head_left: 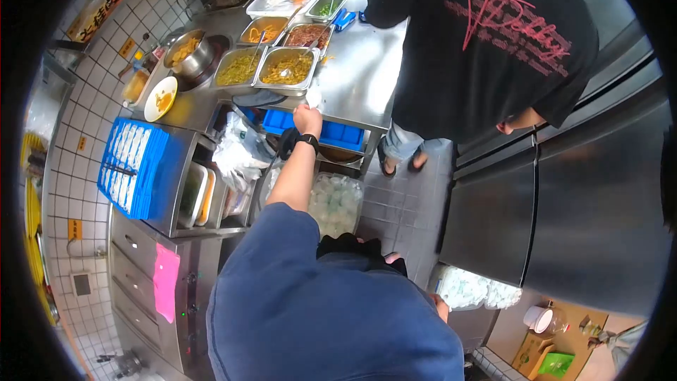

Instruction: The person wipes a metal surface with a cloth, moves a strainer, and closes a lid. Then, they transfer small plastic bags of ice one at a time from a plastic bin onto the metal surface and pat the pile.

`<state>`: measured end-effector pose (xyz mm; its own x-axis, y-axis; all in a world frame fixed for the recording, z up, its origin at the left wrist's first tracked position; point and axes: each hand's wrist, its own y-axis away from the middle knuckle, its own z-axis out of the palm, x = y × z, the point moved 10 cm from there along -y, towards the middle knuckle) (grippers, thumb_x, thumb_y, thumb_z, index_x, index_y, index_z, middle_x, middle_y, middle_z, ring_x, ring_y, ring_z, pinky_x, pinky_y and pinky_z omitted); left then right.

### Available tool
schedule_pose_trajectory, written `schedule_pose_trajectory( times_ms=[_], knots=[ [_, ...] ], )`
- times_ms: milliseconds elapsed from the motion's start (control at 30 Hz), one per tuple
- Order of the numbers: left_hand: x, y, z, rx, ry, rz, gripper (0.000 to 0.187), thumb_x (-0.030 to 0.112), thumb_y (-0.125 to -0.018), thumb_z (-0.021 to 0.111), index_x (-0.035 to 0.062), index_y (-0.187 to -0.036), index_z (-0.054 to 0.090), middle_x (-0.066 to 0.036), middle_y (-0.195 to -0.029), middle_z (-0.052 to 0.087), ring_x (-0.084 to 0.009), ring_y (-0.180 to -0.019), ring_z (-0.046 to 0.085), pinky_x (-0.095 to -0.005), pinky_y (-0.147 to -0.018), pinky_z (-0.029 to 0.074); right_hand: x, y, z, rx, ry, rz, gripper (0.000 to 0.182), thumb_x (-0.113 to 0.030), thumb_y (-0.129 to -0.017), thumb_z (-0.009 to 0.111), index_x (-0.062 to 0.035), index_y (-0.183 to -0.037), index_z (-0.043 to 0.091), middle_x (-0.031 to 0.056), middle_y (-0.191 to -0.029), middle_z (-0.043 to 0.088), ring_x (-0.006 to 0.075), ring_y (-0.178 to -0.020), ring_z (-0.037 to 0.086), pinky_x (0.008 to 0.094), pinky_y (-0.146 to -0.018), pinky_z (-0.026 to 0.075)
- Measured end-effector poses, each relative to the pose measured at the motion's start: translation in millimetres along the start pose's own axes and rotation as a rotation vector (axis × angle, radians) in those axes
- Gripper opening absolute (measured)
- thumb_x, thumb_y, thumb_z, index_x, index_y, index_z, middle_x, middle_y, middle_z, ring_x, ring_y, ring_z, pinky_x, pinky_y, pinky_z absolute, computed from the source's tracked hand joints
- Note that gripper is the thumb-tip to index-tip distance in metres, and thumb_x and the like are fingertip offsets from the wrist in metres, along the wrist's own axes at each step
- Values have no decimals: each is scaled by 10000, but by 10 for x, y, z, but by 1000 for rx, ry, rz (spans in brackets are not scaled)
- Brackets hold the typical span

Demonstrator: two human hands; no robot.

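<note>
My left hand (307, 120) reaches forward with a black watch on its wrist, fingers curled closed at the front edge of the steel counter (363, 70). A small whitish thing (313, 99) shows just past the knuckles; I cannot tell what the fingers hold. Right beyond it stands a steel pan of yellowish chopped food (288, 68) with a spoon in it. Beside that are a pan of green chopped food (240, 69), a pan of reddish food (308, 37) and a pan of orange strips (263, 30). Of my right arm only a bit of skin (441, 307) shows; its fingers are hidden.
A person in a black T-shirt (493, 42) stands at the counter's right, by steel refrigerator doors (493, 219). Blue trays (132, 169) are stacked at left, near a yellow-white bowl (161, 101) and a steel pot (190, 60). A bin of pale round things (337, 204) sits below.
</note>
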<state>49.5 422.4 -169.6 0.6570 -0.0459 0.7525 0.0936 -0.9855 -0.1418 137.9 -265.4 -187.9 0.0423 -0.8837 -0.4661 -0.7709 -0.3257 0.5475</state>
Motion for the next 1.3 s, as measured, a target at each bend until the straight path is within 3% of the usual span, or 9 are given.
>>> schedule_pose_trajectory(
  times_ms=[300, 600, 800, 833, 867, 967, 1067, 1233, 1300],
  knots=[
    [365, -48, 317, 18, -220, 179, 134, 63, -692, 576, 44, -792, 663, -190, -849, 606, -336, -800, 593, -423, -733, 471, -197, -1071, -372, -135, 65, -154, 231, -127, -759, 622, 2, -950, 614, 174, -875, 642, 279, -843, 623, 363, -747, 478],
    [-221, -319, 698, 45, 28, 208, 112, 91, -685, 575, 39, -732, 662, -214, -737, 616, -357, -732, 594, -417, -710, 474, -663, -2560, -1265, -237, 12, -181, 273, -158, -792, 592, 8, -1009, 599, 169, -913, 646, 250, -872, 625, 345, -768, 474],
    [-195, -190, 556, 247, -403, 178, 100, 152, -673, 588, 86, -681, 663, -115, -813, 623, -310, -804, 560, -391, -734, 445, -749, -3366, -1776, -216, 111, -289, 281, -183, -812, 601, 26, -1000, 587, 168, -908, 643, 243, -844, 621, 339, -759, 471],
    [164, -57, 476, 198, -458, 360, 81, 130, -693, 586, 85, -727, 645, -103, -813, 595, -293, -800, 544, -378, -706, 442, -741, -3462, -1802, -215, 141, -276, 279, -184, -814, 601, 27, -996, 587, 168, -910, 642, 245, -839, 620, 341, -754, 470],
    [368, 106, 354, 394, -383, 551, 22, 89, -711, 585, 100, -692, 589, -97, -737, 572, -271, -684, 535, -377, -608, 453, -735, -3557, -1829, -215, 171, -263, 278, -185, -816, 601, 29, -992, 586, 169, -912, 641, 247, -834, 619, 343, -750, 468],
    [-131, 77, 631, 171, 1478, -187, 187, 11, -738, 582, 116, -702, 431, -67, -675, 533, -195, -471, 489, -305, -426, 417, -996, -3833, -1864, -279, 231, -288, 275, -184, -817, 600, 28, -992, 587, 168, -910, 642, 247, -833, 618, 343, -748, 468],
    [-193, 131, 538, 449, 1222, -269, 173, 0, -750, 583, 55, -762, 420, -72, -660, 503, -168, -537, 488, -281, -409, 407, -1407, -4126, -1872, -342, 283, -351, 273, -183, -818, 600, 28, -991, 587, 168, -909, 642, 247, -831, 618, 343, -747, 467],
    [-93, 123, 552, 534, 713, -66, 78, 96, -780, 571, 47, -840, 571, -99, -806, 586, -210, -806, 481, -302, -641, 417, -2187, -4557, -1814, -419, 369, -453, 269, -182, -820, 598, 27, -989, 588, 167, -906, 642, 247, -828, 617, 343, -745, 465],
    [665, 136, 508, 290, -455, 17, 220, 162, -795, 527, 50, -943, 644, -70, -999, 624, -276, -932, 472, -341, -838, 357, -2505, -4718, -1790, -455, 408, -499, 268, -181, -820, 598, 26, -989, 588, 166, -905, 642, 247, -827, 617, 343, -744, 464]
  ],
)
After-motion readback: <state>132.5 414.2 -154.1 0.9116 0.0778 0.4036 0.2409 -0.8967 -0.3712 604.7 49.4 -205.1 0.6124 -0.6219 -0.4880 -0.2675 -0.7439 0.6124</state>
